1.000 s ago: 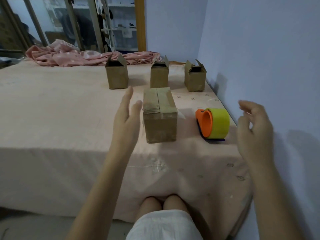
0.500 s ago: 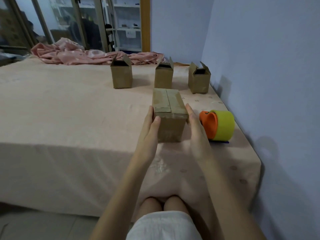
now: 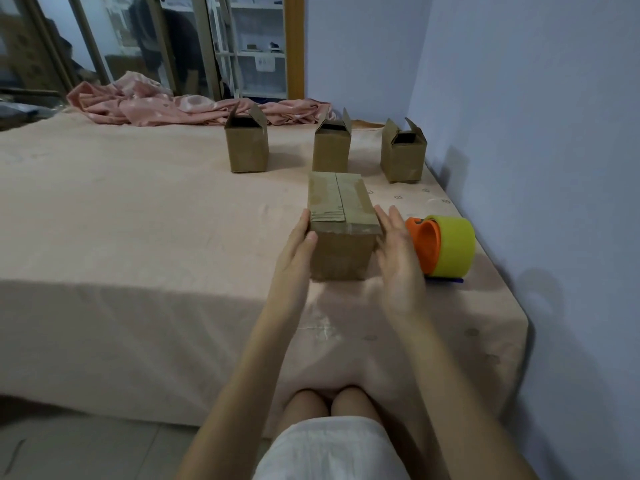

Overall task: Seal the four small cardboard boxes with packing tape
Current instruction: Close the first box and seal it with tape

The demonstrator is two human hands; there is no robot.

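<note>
Hands first: your left hand [image 3: 294, 258] lies flat against the left side of the closed brown cardboard box [image 3: 341, 225], fingers straight, thumb at the near top corner. Your right hand [image 3: 398, 258] stands at the box's right side, fingers straight and slightly spread; whether the palm actually touches the cardboard you cannot tell from this angle. Neither hand curls round anything. The box sits near the front edge of the bed, on the pale pink bedsheet [image 3: 138, 237], its top flaps folded down with strips of clear tape over the seam.

Just right of your right hand lies the yellow tape roll on its orange dispenser [image 3: 443, 245], on its side, close to the blue wall [image 3: 536, 133].

Farther back stand three small brown cardboard boxes, flaps up: the left open box [image 3: 246, 147], the middle open box [image 3: 331, 147] and the right open box [image 3: 402, 157]. Beyond them a crumpled pink blanket [image 3: 156, 105] stretches along the far edge.
</note>
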